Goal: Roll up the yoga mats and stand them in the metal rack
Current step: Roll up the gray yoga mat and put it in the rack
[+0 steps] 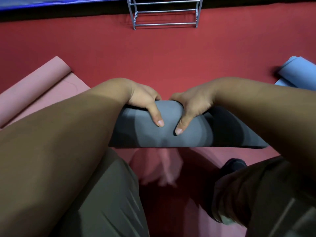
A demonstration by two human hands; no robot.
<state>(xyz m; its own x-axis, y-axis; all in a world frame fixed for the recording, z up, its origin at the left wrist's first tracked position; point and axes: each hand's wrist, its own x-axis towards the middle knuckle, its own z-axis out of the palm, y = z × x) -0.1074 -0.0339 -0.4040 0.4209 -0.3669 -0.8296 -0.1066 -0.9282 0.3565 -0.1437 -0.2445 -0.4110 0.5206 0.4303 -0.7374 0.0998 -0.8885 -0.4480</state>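
The smooth, matte grey mat (169,135) is a thick roll set crosswise ahead of the knees. The left hand (145,101) and right hand (193,103) clasp its middle side by side, thumbs on the near face and fingers curled over the far side. The silver tube rack (164,14) stands well beyond on the red floor (153,57).

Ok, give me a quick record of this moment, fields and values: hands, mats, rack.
left hand: grips the grey mat
right hand: grips the grey mat, close beside the left
grey mat: rolled, held crosswise in both hands
pink mat: left, partly rolled, on the floor
blue mat: right edge, partly rolled
rack: straight ahead, partly in view, no mat showing in it
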